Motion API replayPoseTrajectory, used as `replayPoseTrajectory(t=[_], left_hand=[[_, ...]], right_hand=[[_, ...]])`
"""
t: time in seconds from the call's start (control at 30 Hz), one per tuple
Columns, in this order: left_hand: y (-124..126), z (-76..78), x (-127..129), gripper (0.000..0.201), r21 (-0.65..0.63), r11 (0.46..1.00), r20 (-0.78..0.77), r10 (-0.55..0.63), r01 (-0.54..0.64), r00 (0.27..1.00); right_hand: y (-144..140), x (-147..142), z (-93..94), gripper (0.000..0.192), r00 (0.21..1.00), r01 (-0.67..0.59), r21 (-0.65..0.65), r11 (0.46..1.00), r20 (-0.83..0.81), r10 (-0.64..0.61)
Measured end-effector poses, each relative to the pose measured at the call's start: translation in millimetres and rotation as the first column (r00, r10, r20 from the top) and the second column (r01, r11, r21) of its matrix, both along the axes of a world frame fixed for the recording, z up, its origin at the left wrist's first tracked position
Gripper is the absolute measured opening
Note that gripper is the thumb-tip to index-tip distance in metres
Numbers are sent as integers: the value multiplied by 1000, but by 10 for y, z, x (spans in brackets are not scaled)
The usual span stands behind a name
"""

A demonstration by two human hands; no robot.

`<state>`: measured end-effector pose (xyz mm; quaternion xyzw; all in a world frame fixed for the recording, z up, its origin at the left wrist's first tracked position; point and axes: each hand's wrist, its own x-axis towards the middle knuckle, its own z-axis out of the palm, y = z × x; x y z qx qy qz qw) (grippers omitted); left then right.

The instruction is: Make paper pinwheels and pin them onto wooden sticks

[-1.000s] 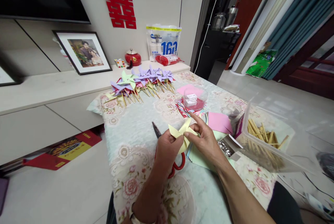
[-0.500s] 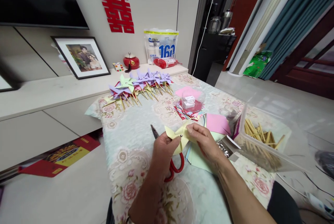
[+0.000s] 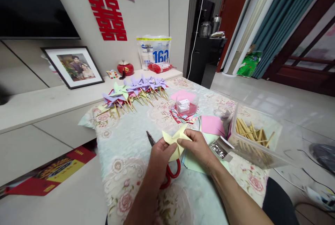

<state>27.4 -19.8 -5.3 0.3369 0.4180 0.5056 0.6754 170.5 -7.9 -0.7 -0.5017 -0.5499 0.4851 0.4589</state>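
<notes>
Now pinching yellow paper pinwheel (image 3: 175, 140) at frame centre, left hand (image 3: 160, 155) and right hand (image 3: 198, 145) pressing folded tips together; likely needing pinning next, then a stick.

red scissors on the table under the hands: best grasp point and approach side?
Probably the red loop handles. The scissors lie flat on the flowered cloth, handles toward the person, blade tip pointing away and left. Left hand and right hand, both pinching the yellow paper pinwheel, cover the middle. Come from the near side, low, below the hands.
</notes>
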Motion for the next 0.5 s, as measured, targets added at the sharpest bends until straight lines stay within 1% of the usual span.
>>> replayPoseTrajectory(t=[0.07, 0.1, 0.13, 0.17, 0.2, 0.23, 0.27, 0.3, 0.33, 0.37, 0.4, 0.43, 0.5], left_hand=[[5, 28, -35, 41, 23, 1000, -26, 5, -4, 1000], [8, 38, -61, 40, 36, 998, -68, 45, -43, 997], [10, 45, -91, 40, 49, 994, -141, 103, -97, 985], [13, 50, -120, 42, 73, 983, -221, 178, -166, 959], [13, 56, -144, 43, 120, 950, -289, 312, -289, 905], [9, 66, -160, 45, 170, 911, -341, 411, -375, 845], [-3, 83, -164, 46, 241, 858, -388, 513, -453, 766], [-23, 111, -154, 47, 312, 820, -446, 573, -481, 688], [-52, 152, -129, 47, 368, 799, -496, 601, -475, 627], [-89, 206, -90, 47, 428, 787, -513, 617, -445, 597], [-128, 273, -35, 47, 510, 760, -499, 643, -403, 582], [-164, 351, 34, 43, 598, 736, -501, 652, -318, 568], [-203, 526, 215, 28, 746, 663, -521, 640, -63, 565]], right_hand=[[11, -13, -20, 20, 998, 32, 23, 999, -51, -30], [14, -22, -27, 19, 996, 52, 34, 998, -81, -49], [16, -31, -32, 17, 992, 70, 41, 997, -112, -65], [17, -41, -36, 16, 986, 94, 47, 994, -143, -87], [17, -51, -37, 16, 980, 118, 46, 992, -168, -108], [18, -62, -39, 17, 976, 131, 46, 990, -181, -121], [19, -71, -42, 18, 972, 149, 52, 987, -189, -137], [21, -81, -47, 18, 970, 161, 56, 985, -192, -147], [23, -90, -54, 16, 968, 161, 58, 985, -203, -146], [26, -98, -62, 16, 964, 170, 56, 984, -216, -155], [28, -107, -71, 16, 961, 176, 54, 983, -224, -160], [29, -114, -80, 16, 958, 181, 57, 982, -235, -163], [28, -126, -90, 18, 955, 184, 78, 980, -252, -159]])
